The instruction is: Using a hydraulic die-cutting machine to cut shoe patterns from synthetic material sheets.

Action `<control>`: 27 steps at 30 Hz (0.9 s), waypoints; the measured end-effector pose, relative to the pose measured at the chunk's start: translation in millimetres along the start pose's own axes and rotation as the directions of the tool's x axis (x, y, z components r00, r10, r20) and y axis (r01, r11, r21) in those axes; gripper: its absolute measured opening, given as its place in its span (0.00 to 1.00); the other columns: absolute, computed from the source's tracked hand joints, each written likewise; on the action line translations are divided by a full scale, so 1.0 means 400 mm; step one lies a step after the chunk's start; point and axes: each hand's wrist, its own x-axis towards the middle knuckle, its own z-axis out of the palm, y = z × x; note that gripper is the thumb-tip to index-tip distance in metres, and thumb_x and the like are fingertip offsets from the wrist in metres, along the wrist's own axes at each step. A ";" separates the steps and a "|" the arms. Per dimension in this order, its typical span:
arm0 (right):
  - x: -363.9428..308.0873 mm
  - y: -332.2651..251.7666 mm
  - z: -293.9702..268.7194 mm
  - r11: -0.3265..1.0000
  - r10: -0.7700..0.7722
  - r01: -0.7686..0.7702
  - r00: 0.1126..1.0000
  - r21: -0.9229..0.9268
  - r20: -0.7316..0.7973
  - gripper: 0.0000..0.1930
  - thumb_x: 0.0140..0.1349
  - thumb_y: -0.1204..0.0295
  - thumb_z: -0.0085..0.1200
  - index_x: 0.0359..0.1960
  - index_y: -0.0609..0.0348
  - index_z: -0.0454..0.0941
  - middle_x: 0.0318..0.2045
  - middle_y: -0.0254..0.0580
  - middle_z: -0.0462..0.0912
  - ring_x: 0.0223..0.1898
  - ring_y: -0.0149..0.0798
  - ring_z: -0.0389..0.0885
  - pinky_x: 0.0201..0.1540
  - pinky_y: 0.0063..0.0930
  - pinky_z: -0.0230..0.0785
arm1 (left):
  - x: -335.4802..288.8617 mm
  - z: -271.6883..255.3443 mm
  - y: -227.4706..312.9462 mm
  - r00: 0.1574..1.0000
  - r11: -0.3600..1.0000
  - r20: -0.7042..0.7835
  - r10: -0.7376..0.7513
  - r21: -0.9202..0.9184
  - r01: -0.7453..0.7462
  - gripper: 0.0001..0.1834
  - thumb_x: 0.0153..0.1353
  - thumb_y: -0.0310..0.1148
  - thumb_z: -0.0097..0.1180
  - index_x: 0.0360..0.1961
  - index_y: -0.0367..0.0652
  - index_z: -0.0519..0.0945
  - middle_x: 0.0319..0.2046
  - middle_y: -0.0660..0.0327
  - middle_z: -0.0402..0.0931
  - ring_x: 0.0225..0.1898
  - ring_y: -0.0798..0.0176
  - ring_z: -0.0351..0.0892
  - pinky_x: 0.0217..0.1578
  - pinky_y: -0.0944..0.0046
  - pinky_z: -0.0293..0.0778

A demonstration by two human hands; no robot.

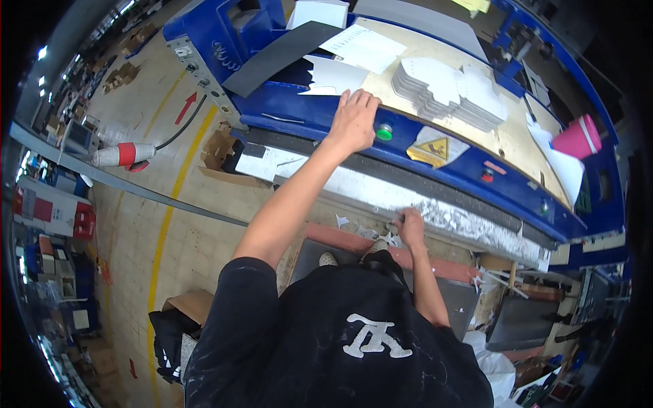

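My left hand lies palm down over the front edge of the blue machine, its fingers stretched forward with a slight bend. Its fingertips are at the edge of a torn-looking white sheet. Just right of that hand is a green push button. Lower down, my right hand is beside the long pale, scuffed bar along the machine's front. Its fingers are curled, and whatever they may hold is hidden.
Stacked white die-cut sheets lie on the wooden bed, with a pink cup at its right end. A dark strip crosses the left end. A red button sits on the front. Paper scraps lie near my feet.
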 end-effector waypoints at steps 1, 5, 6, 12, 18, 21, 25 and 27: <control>-0.021 -0.003 -0.002 1.000 0.008 -0.009 0.999 0.012 0.042 0.18 0.52 0.69 0.78 0.44 0.60 0.87 0.43 0.54 0.86 0.50 0.60 0.83 0.54 0.53 0.75 | -0.001 -0.009 0.000 1.000 1.000 0.021 -0.009 -0.024 0.009 0.33 0.54 0.31 0.71 0.62 0.39 0.76 0.60 0.46 0.75 0.70 0.43 0.70 0.76 0.36 0.57; -0.081 -0.036 -0.022 0.997 0.049 -0.062 0.972 0.047 0.230 0.18 0.55 0.66 0.77 0.45 0.60 0.88 0.45 0.54 0.89 0.55 0.60 0.83 0.59 0.50 0.75 | -0.060 0.005 -0.009 1.000 1.000 -0.027 -0.011 -0.021 0.010 0.37 0.57 0.36 0.74 0.68 0.42 0.75 0.68 0.47 0.73 0.76 0.42 0.65 0.77 0.37 0.57; -0.093 -0.035 -0.028 0.997 0.053 -0.066 0.969 0.047 0.242 0.18 0.55 0.66 0.77 0.45 0.60 0.88 0.45 0.54 0.89 0.55 0.60 0.83 0.59 0.50 0.75 | -0.094 0.010 -0.003 0.979 0.994 -0.202 -0.001 -0.108 -0.022 0.36 0.57 0.36 0.74 0.67 0.43 0.77 0.67 0.48 0.75 0.74 0.41 0.68 0.75 0.39 0.61; -0.036 -0.075 -0.032 0.980 0.105 -0.186 0.795 0.076 0.597 0.16 0.61 0.61 0.76 0.38 0.63 0.90 0.36 0.51 0.92 0.38 0.49 0.92 0.44 0.39 0.83 | -0.526 0.262 -0.089 0.798 0.772 -0.196 -0.570 -0.461 0.438 0.16 0.62 0.27 0.70 0.50 0.38 0.85 0.47 0.49 0.83 0.50 0.41 0.83 0.55 0.48 0.77; 0.089 -0.248 0.070 0.944 -0.205 0.182 0.977 0.275 0.058 0.27 0.55 0.64 0.79 0.55 0.59 0.84 0.54 0.51 0.84 0.57 0.55 0.83 0.60 0.47 0.76 | -0.652 0.379 -0.141 0.842 0.799 -0.043 -0.538 -0.345 0.493 0.17 0.64 0.27 0.65 0.54 0.42 0.84 0.52 0.48 0.80 0.54 0.40 0.79 0.57 0.46 0.75; 0.177 -0.331 0.119 0.972 -0.151 0.124 0.981 0.200 0.125 0.42 0.50 0.56 0.82 0.66 0.57 0.76 0.68 0.59 0.73 0.69 0.64 0.70 0.70 0.57 0.65 | -0.615 0.406 -0.167 0.856 0.800 0.016 -0.517 -0.346 0.490 0.18 0.66 0.27 0.62 0.58 0.41 0.82 0.55 0.48 0.79 0.56 0.39 0.77 0.59 0.44 0.73; 0.280 -0.406 0.230 0.996 -0.094 0.094 0.990 0.004 0.103 0.60 0.44 0.46 0.82 0.75 0.61 0.63 0.75 0.64 0.62 0.76 0.71 0.57 0.77 0.70 0.46 | -0.646 0.439 -0.186 0.812 0.791 0.041 -0.582 -0.201 0.577 0.24 0.67 0.32 0.62 0.64 0.40 0.79 0.58 0.47 0.74 0.59 0.39 0.73 0.62 0.42 0.68; 0.312 -0.446 0.273 0.995 0.035 -0.022 0.989 -0.094 0.141 0.63 0.42 0.46 0.81 0.76 0.64 0.59 0.73 0.61 0.63 0.77 0.67 0.57 0.77 0.80 0.35 | -0.680 0.446 -0.190 0.803 0.794 0.031 -0.596 -0.130 0.594 0.25 0.67 0.35 0.64 0.64 0.42 0.80 0.58 0.49 0.73 0.60 0.41 0.70 0.61 0.43 0.66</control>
